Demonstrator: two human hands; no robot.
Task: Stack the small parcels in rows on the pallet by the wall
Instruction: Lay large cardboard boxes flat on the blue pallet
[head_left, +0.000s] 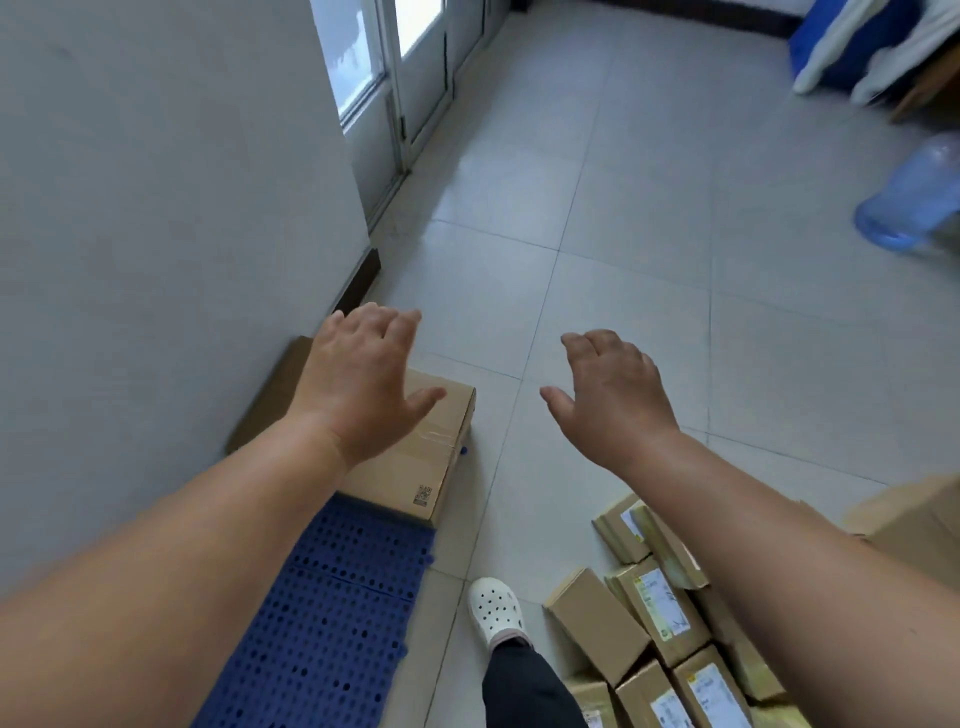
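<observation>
A blue perforated pallet (332, 613) lies on the floor along the wall at the lower left. One brown cardboard parcel (415, 462) sits on its far end against the wall. My left hand (358, 384) hovers above that parcel, fingers spread and holding nothing. My right hand (608, 395) is out over bare floor to the right, also spread and empty. Several small brown parcels with white labels (660, 613) lie in a loose pile on the floor at the lower right, partly under my right forearm.
A grey wall (156, 208) runs along the left, with a glass door (395, 78) beyond it. My foot in a white clog (493, 608) stands between pallet and pile. A blue water jug (914, 197) lies at the right. A larger brown box (924, 514) is at the right edge.
</observation>
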